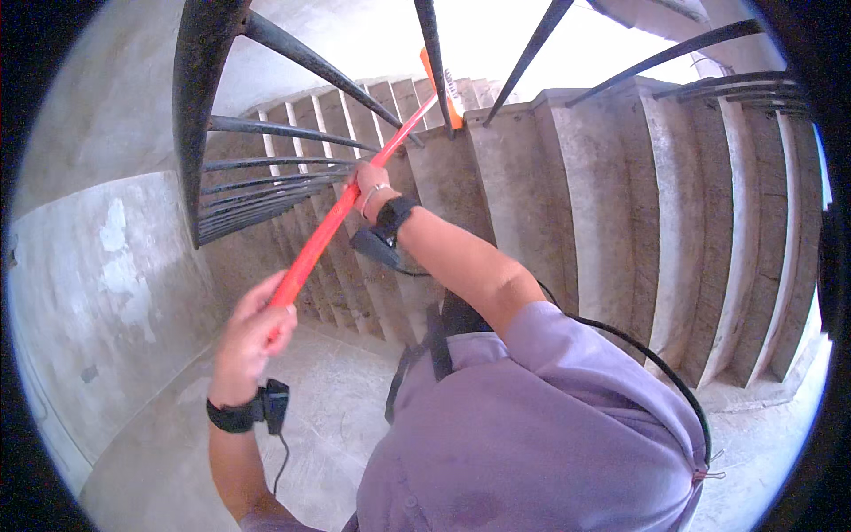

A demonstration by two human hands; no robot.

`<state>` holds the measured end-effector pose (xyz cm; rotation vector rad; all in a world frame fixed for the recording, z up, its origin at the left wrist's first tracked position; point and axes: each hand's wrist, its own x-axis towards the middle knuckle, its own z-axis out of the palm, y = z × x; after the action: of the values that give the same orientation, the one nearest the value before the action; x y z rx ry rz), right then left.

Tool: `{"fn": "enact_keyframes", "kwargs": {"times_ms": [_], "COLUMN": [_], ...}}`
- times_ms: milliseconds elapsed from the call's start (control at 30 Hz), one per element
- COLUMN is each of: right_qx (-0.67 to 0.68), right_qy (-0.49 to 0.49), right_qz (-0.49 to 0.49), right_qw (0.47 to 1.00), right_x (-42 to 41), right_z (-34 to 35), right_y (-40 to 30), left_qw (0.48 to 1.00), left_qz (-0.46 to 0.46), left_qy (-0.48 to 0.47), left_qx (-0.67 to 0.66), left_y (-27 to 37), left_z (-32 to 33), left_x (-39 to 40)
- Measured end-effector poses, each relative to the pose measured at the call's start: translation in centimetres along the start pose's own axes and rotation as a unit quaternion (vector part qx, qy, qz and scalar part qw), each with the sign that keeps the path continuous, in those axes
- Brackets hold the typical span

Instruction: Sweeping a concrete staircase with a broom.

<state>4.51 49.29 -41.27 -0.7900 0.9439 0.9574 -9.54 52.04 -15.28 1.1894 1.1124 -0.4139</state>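
A long red handle (317, 243) runs slantwise from the lower left up toward the stairs. My left hand (256, 326) is wrapped round its near end. Farther up the shaft, my right hand (369, 183) grips it, knuckles upward. At the far end is an orange broom head (455, 112) with pale bristles, partly hidden behind a black railing bar. It lies at the edge of a concrete step, though whether it touches the step I cannot tell. Each wrist carries a black strap with a small device.
Black metal railing bars (299, 56) cross above and to the left of the handle. Concrete stairs (525, 193) fill the middle and right, and another flight (319, 116) lies beyond the bars. A worn plaster wall (100, 266) is at left. A black cable (638, 342) runs along my right side.
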Motion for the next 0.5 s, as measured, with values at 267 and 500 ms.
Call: {"fn": "enact_keyframes", "kwargs": {"times_ms": [267,500], "right_qx": [0.024,0.082], "right_qy": [-0.003,-0.143], "right_qz": [0.008,0.036], "right_qw": [1.000,0.986], "right_x": [4.4,5.0], "right_z": [1.6,-3.0], "right_y": [-2.2,-3.1], "left_qw": [0.996,0.950], "left_qz": [-0.031,0.167], "left_qy": [-0.070,0.051], "left_qx": [-0.037,0.258], "left_y": [3.8,-4.5], "left_z": [-0.1,6.1], "left_x": [4.7,5.5]}}
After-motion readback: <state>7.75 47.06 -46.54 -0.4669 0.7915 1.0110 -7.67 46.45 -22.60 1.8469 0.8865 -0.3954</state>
